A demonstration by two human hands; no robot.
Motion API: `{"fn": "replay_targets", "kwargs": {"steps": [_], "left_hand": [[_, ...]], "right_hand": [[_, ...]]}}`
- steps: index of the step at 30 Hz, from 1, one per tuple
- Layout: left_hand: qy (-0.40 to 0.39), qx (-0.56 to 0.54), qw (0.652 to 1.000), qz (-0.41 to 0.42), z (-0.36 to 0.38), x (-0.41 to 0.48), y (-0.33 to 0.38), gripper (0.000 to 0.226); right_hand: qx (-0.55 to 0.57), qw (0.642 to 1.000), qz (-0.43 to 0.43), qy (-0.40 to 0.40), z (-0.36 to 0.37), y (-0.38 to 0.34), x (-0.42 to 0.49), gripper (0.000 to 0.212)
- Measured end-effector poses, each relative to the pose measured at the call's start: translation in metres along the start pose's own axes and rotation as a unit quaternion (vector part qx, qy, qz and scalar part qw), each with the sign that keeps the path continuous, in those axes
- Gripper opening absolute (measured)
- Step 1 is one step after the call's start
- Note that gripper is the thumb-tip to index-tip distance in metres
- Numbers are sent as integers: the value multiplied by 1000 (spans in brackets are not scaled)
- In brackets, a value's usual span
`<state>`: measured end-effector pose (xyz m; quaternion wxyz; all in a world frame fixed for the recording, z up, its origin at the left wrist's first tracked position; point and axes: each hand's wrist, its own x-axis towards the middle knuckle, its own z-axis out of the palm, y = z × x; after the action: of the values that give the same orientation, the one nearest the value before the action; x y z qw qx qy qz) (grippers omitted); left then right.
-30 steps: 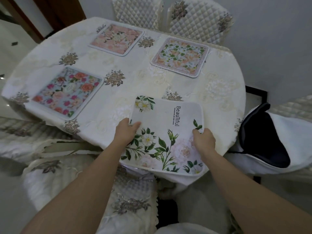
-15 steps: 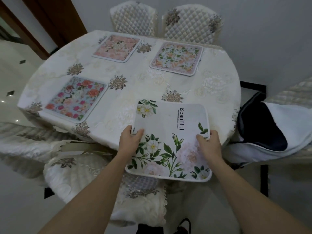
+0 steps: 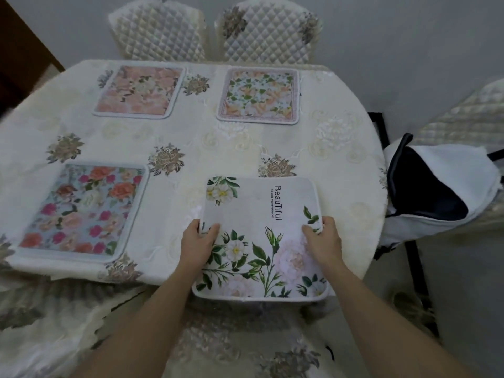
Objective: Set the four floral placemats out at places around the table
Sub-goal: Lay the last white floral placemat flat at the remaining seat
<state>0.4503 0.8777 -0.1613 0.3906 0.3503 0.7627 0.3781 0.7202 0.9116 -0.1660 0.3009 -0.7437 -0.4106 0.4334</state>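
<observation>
the left hand (image 3: 200,242) grips the left edge of the white mat (image 3: 261,236), thumb on top and fingers curled under, forearm reaching in from the lower left. the right hand (image 3: 324,241) pinches the opposite edge the same way, thumb pressed flat on the print, arm coming in from the lower right. both hands are closed on this mat. it is a soft, rounded-corner square with a stitched border, pale with green leaves, white and blush flowers and the word "beautiful" printed sideways. its far half lies on the table (image 3: 245,140); its near edge overhangs the table's rim. the table is oval, under a cream embroidered cloth with brown flower motifs. left of the white mat lies a blue mat (image 3: 81,211) with red and pink roses. beyond it, at the far edge, lie a peach mat (image 3: 137,90) and a green-leaf mat (image 3: 259,95), each before a quilted chair (image 3: 268,31). right of the white mat, off the table, a white bag (image 3: 436,192) gapes open, dark inside.
</observation>
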Motion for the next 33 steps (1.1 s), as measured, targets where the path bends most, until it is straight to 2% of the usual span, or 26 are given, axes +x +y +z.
{"fn": "replay_targets", "kwargs": {"steps": [5,13,21,27,33], "left_hand": [[-30,7,1000,-4,-19,50,-14,21],[-42,44,998,5,-38,106,-21,21],[-34,160,986,18,-48,114,-22,29],[-37,214,976,29,-53,110,-21,35],[-38,247,968,34,-50,108,-22,36]], "right_hand": [[-18,999,16,33,43,-17,7,22],[-23,999,13,34,89,-33,33,25],[-68,996,12,57,103,-27,23,28],[-84,993,45,63,103,-32,15,36],[-92,991,59,76,102,-28,9,34]]}}
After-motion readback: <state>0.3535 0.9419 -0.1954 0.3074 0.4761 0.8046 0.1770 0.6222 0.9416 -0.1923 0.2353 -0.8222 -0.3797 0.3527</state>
